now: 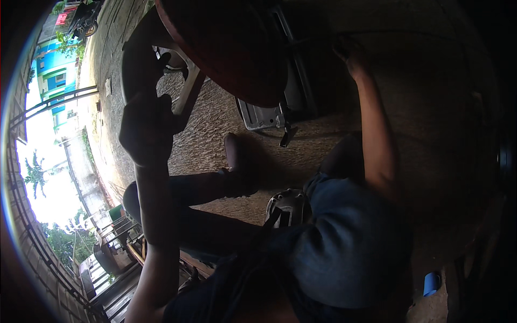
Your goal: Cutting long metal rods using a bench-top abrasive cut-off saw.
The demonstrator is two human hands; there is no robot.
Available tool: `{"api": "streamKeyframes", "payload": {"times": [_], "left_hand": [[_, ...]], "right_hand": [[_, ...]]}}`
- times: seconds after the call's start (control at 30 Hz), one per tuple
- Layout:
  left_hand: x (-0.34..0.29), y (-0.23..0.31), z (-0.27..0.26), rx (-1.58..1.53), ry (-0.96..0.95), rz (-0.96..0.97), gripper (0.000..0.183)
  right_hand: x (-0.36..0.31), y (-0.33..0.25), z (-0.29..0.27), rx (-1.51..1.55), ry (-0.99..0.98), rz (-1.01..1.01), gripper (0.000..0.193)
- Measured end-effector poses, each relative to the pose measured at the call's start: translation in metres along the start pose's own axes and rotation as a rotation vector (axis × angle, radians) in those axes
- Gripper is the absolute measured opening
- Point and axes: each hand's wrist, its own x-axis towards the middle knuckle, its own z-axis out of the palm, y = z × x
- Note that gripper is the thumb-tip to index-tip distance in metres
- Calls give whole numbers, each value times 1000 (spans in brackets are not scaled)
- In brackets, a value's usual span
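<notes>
My left hand (148, 129) is closed round a dark curved piece (134, 72), with its fingers partly lost in shadow. A paler angled bar (188, 83) joins this piece beside a gap through which the ground shows. Just right of it, a large dark red rounded thing (226, 59) fills the top middle; its kind I cannot make out. Below that stands a grey metal frame (261, 119) with a small bracket (287, 134) at its lower end. My right hand (351, 56) reaches far forward to the right of the frame. Deep shadow hides its fingertips and anything they touch.
My bent legs (207, 188) and a foot (237, 153) are in front of me on rough ground (202, 121). A grey metal part (285, 207) lies between my legs. A blue cup (431, 283) is low on the right. A motorbike (86, 20) stands far left outside.
</notes>
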Motion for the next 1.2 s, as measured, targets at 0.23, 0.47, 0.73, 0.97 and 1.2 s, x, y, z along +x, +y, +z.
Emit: {"api": "streamKeyframes", "payload": {"times": [0.23, 0.47, 0.73, 0.97, 1.2], "left_hand": [[-43, 5, 25, -269, 27, 174, 21], [-43, 15, 25, -226, 12, 147, 20], [-47, 25, 17, -144, 8, 103, 20], [-41, 38, 16, -109, -4, 62, 22], [-41, 42, 17, -62, -25, 14, 25]], "right_hand": [[12, 16, -40, -636, -191, -425, 38], [-3, -5, -26, -1249, -8, -775, 39], [-37, -40, 30, -976, -197, -479, 44], [-29, -28, 39, -861, -188, -405, 45], [-22, -10, 33, -739, -188, -321, 47]]}}
